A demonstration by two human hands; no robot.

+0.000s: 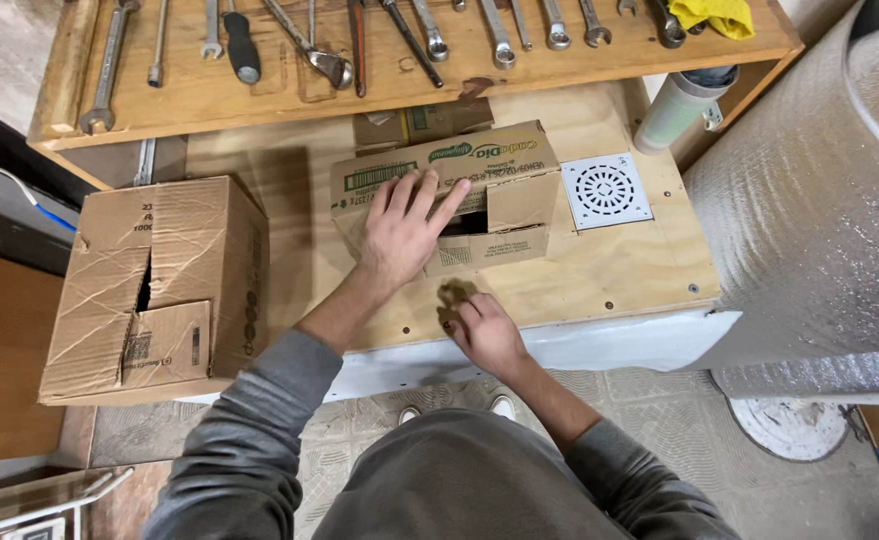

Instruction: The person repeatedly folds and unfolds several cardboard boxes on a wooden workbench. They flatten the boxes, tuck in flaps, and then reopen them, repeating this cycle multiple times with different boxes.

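- Two grey sleeves come up from the bottom of the head view, over a tiled floor (pixel 659 400) with a pair of shoe tips just under the bench's front edge.
- Nearest, the right hand (pixel 486 333) sits close to the front edge of the plywood bench top (pixel 609 270), fingers curled around a small brownish thing (pixel 452 293) — too blurred to say what it is.
- Just beyond it, the left hand (pixel 399 232) lies flat on the small cardboard box (pixel 449 195), fingers spread and straight, gripping nothing; the fingertips reach the box's top face beside a dark gap between its flaps.
- That small box stands mid-bench, well back from the front edge, with bare plywood in front of it and to its left.
- To its right, just beside it, a white square drain grate (pixel 605 190) lies flat on the wood; bare plywood runs on from there to the bench's right edge.
- Left of the hands, a bigger, creased cardboard box (pixel 159 280) stands at the bench's left front corner — well apart from the small one.
- On the right, a big roll of silvery padded sheeting (pixel 809 220) crowds the bench's right edge.
- Farthest, a wooden shelf (pixel 219 95) carries a row of spanners (pixel 499 35) and a yellow cloth (pixel 714 15); a pale tube (pixel 674 105) leans below its right end.
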